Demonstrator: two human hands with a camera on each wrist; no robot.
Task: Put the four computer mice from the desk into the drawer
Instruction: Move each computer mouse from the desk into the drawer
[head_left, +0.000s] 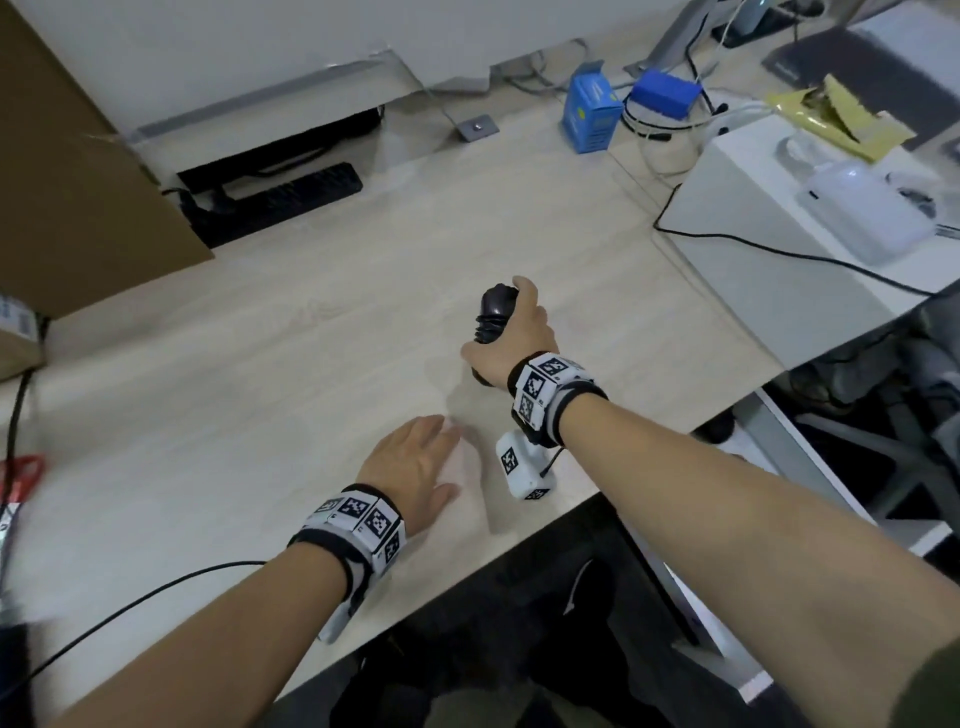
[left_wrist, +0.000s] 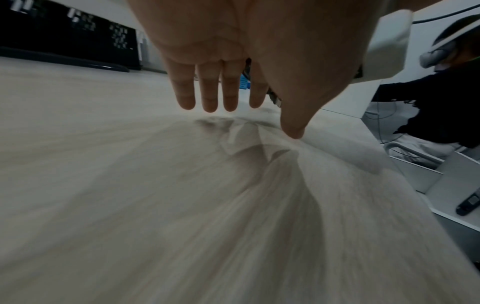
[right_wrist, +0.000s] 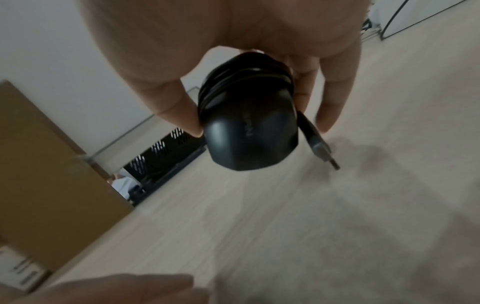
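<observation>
Head view first, from where I sit watching the feed: at the far left a brown cardboard box (head_left: 78, 171) stands on the pale wooden desk (head_left: 260, 374), and something red (head_left: 23, 470) lies at the desk's left edge, too blurred for me to name. Behind the desk's back edge a black power strip (head_left: 291, 195) sits in the cable tray.

My left hand (head_left: 415, 470) is flat and spread, palm down, low over the desk near its front edge; the left wrist view shows its fingers (left_wrist: 207, 90) straight and slightly apart with nothing between them, and I cannot tell whether the tips touch the wood. A black cable (head_left: 130, 605) trails from that wrist across the desk.

Just to the right and further back, my right hand (head_left: 511, 332) grips a black computer mouse (head_left: 491, 317), lifted clear of the desktop. The right wrist view shows the thumb (right_wrist: 179, 111) on one side and the fingers on the other, the mouse's own cord (right_wrist: 246, 72) wound around its body and the USB plug (right_wrist: 323, 153) dangling free.

Further right, a blue carton (head_left: 589, 111) stands near the desk's back edge, and beyond it a white box (head_left: 753, 208) carries a white case (head_left: 862, 213) on top.
</observation>
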